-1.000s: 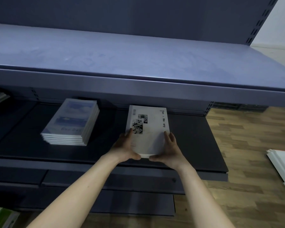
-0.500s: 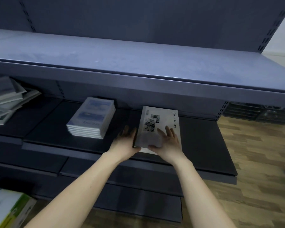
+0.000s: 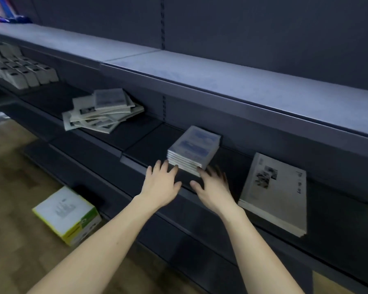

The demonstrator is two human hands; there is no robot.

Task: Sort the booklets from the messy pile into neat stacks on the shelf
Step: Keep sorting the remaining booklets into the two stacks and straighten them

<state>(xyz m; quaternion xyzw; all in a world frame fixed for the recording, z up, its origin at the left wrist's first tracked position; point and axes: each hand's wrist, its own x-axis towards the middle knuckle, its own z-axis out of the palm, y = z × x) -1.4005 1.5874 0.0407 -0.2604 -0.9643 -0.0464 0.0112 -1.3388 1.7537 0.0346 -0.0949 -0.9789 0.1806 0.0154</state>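
A messy pile of booklets lies askew on the dark middle shelf, to the left. A neat stack of blue-covered booklets sits in the middle of that shelf. To the right lies a neat stack of white booklets with small photos on the top cover. My left hand hovers with spread fingers just in front of the blue stack's left corner. My right hand is also spread, its fingertips at the blue stack's front right corner. Neither hand holds anything.
A wide blue-grey upper shelf overhangs the middle one. Small grey boxes fill the shelf at far left. A white and green-yellow carton lies on the wooden floor below. A lower shelf juts out under my arms.
Both hands let go of the white stack and moved left to the blue stack. My view swung left, bringing the messy pile and the carton into sight.
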